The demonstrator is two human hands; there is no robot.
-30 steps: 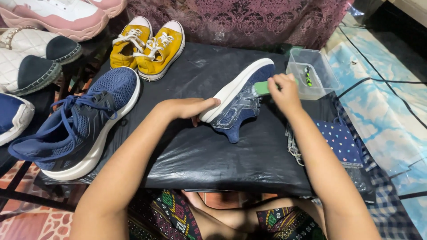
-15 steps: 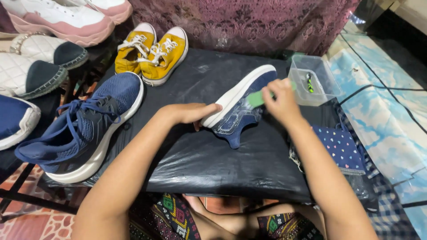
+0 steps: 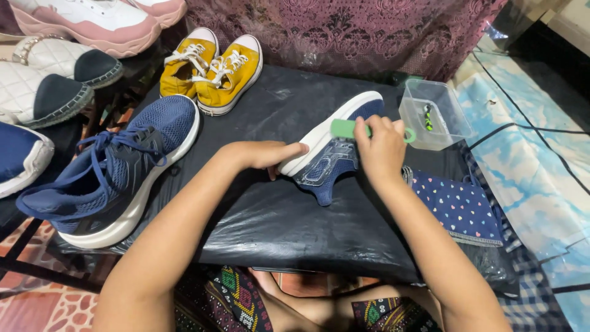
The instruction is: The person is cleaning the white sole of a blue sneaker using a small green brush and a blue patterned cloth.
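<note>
Green brush (image 3: pixel 344 128) on blue shoe (image 3: pixel 329 161)

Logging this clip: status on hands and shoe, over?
Left hand steadies blue shoe by its sole. Right hand grips green brush against it. Nothing in the way.

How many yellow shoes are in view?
2: a pair of yellow shoes, left one and right one, side by side at the far edge of the black mat. None seem hidden.

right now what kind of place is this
Probably a small shoe-cleaning spot at home or a stall. The right hand holds a green brush to a blue sneaker on a black-covered table, with yellow sneakers waiting nearby.
</note>
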